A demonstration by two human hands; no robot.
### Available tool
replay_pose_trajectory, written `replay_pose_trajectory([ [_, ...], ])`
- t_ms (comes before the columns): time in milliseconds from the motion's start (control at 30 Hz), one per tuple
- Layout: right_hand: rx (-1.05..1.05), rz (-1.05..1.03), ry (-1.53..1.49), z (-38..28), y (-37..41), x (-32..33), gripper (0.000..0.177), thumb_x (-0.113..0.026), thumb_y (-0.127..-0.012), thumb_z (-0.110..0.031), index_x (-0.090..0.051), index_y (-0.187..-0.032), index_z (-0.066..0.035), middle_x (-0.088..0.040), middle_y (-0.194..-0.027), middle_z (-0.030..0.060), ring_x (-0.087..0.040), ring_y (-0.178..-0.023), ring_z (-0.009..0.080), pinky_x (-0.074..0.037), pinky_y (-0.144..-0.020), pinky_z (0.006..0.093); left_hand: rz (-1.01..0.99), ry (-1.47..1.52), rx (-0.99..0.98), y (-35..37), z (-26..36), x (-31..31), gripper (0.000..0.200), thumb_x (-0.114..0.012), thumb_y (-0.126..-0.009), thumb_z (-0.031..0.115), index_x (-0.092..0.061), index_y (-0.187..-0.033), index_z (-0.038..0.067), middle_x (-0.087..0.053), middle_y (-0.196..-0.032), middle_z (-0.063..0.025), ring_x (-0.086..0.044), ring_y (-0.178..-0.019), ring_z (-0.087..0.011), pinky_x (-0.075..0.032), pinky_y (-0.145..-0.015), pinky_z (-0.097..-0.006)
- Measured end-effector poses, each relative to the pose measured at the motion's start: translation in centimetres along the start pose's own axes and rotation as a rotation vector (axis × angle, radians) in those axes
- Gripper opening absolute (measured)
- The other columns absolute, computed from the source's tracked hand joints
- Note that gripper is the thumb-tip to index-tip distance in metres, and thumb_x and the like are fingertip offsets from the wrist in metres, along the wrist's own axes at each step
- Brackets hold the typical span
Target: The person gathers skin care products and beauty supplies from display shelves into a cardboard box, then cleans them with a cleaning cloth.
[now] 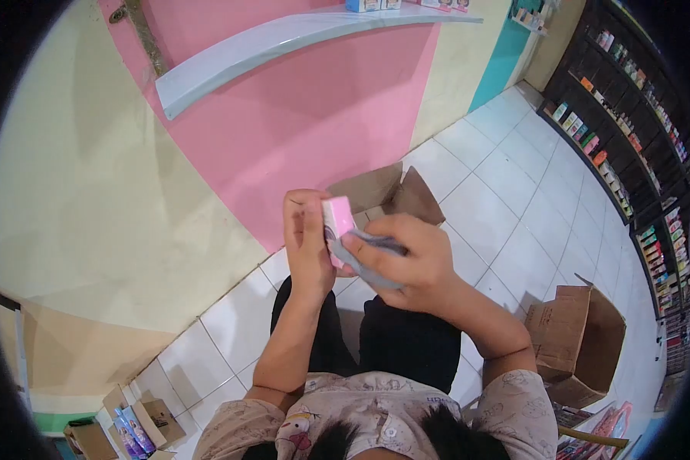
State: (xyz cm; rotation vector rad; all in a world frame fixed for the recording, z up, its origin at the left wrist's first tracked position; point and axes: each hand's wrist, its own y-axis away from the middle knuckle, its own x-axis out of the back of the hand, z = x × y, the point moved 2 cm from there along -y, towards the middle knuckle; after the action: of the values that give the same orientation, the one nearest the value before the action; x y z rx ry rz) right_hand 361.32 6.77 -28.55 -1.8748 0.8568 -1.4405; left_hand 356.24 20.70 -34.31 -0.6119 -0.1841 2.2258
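In the middle of the head view, my left hand (307, 238) is closed around a small pink and white box (340, 215), holding it upright above my lap. My right hand (414, 257) grips a grey cloth (368, 264) and presses it against the side of the box. The cloth covers part of the box's lower right face. Just beyond my hands, an open cardboard box (418, 195) stands on the floor, partly hidden by them.
A white wall shelf (268, 46) ahead carries a few small boxes (372, 4) at its far right. Another open cardboard box (556, 333) sits on the tiled floor to my right. Dark racks (590, 107) of products line the right side. Small cartons (157, 422) stand lower left.
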Motion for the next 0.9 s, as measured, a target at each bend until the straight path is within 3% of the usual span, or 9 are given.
replay_pose_trajectory([
  [133, -0.013, 0.078, -0.012, 1.2, -1.4, 0.3, 0.037, -0.072, -0.066, -0.012, -0.066, -0.102, -0.011, -0.06, -0.09, 0.0085, -0.061, -0.072, 0.0249, -0.049, -0.057, 0.0324, -0.177, 0.162, 0.059, 1.1, -0.4, -0.7, 0.024, -0.041, -0.1, 0.031, -0.047, -0.097, 0.008, -0.048, -0.088, -0.0002, -0.045, -0.081, -0.0075, -0.039, -0.072, -0.0228],
  [300, 0.068, -0.168, 0.023, -1.6, 0.3, -0.3, 0.035, -0.071, -0.065, -0.013, -0.066, -0.1, -0.012, -0.059, -0.09, 0.0052, -0.061, -0.072, 0.0233, -0.049, -0.059, 0.0324, -0.159, 0.208, 0.208, 0.4, -0.3, 0.3, 0.039, -0.035, -0.099, 0.046, -0.048, -0.099, 0.009, -0.048, -0.08, -0.0002, -0.048, -0.07, -0.0088, -0.043, -0.064, -0.0243],
  [400, 0.066, 0.018, 0.008, 0.3, -0.5, -0.7, 0.034, -0.071, -0.065, -0.013, -0.066, -0.099, -0.012, -0.059, -0.089, 0.0044, -0.06, -0.071, 0.0214, -0.049, -0.057, 0.0317, -0.208, 0.346, 0.243, 1.2, -1.4, -0.2, 0.05, -0.033, -0.097, 0.054, -0.049, -0.101, 0.007, -0.056, -0.094, -0.0069, -0.056, -0.09, -0.0148, -0.047, -0.078, -0.0294],
  [500, -0.098, 0.089, -0.014, 0.7, -1.4, -1.4, 0.031, -0.071, -0.065, -0.014, -0.065, -0.095, -0.012, -0.058, -0.087, 0.0037, -0.061, -0.073, 0.0202, -0.048, -0.055, 0.0314, -0.09, 0.712, 0.423, 2.4, -2.1, -0.9, 0.064, -0.033, -0.091, 0.064, -0.051, -0.108, 0.005, -0.055, -0.114, -0.0153, -0.051, -0.113, -0.0255, -0.042, -0.094, -0.038],
  [600, 0.075, -0.055, 0.035, 0.3, -0.2, -2.6, 0.03, -0.072, -0.065, -0.011, -0.067, -0.094, -0.009, -0.059, -0.087, 0.0062, -0.061, -0.069, 0.0224, -0.049, -0.055, 0.0306, -0.408, 1.013, 0.409, 1.0, -1.5, -1.5, 0.076, -0.034, -0.085, 0.072, -0.052, -0.116, 0.005, -0.049, -0.126, -0.0199, -0.042, -0.123, -0.035, -0.033, -0.103, -0.0488],
  [633, 0.098, -0.12, 0.037, -0.1, 0.1, -2.5, 0.029, -0.073, -0.065, -0.012, -0.067, -0.093, -0.009, -0.059, -0.087, 0.0056, -0.061, -0.069, 0.0215, -0.049, -0.055, 0.0308, -0.27, 1.116, 0.459, 0.8, -1.2, -1.3, 0.07, -0.04, -0.083, 0.068, -0.051, -0.116, 0.006, -0.048, -0.126, -0.0266, -0.039, -0.126, -0.0422, -0.035, -0.103, -0.0514],
  [767, 0.039, -0.101, 0.094, 1.0, 0.0, -2.4, 0.031, -0.073, -0.063, -0.014, -0.067, -0.093, -0.008, -0.059, -0.088, 0.0056, -0.06, -0.069, 0.0211, -0.048, -0.055, 0.0308, -0.416, 1.001, 0.354, 0.5, 0.2, -2.1, 0.068, -0.045, -0.081, 0.06, -0.049, -0.125, 0.009, -0.041, -0.133, -0.0297, -0.035, -0.13, -0.0415, -0.03, -0.107, -0.052],
  [833, -0.122, -0.005, 0.133, 2.0, -0.8, -2.0, 0.033, -0.073, -0.061, -0.014, -0.067, -0.093, -0.008, -0.059, -0.088, 0.0061, -0.06, -0.069, 0.0215, -0.048, -0.056, 0.0308, -0.297, 1.002, 0.42, 0.7, -0.3, -2.2, 0.069, -0.045, -0.081, 0.059, -0.048, -0.127, 0.008, -0.041, -0.134, -0.0288, -0.034, -0.132, -0.0398, -0.031, -0.107, -0.051],
  [900, -0.07, -0.047, 0.097, 2.1, -0.4, -2.4, 0.033, -0.074, -0.061, -0.014, -0.067, -0.093, -0.007, -0.059, -0.088, 0.007, -0.061, -0.069, 0.023, -0.048, -0.056, 0.0313, -0.239, 0.978, 0.447, 0.6, -0.4, -2.3, 0.068, -0.044, -0.081, 0.058, -0.049, -0.125, 0.006, -0.044, -0.131, -0.0267, -0.037, -0.129, -0.0379, -0.033, -0.105, -0.0497],
])
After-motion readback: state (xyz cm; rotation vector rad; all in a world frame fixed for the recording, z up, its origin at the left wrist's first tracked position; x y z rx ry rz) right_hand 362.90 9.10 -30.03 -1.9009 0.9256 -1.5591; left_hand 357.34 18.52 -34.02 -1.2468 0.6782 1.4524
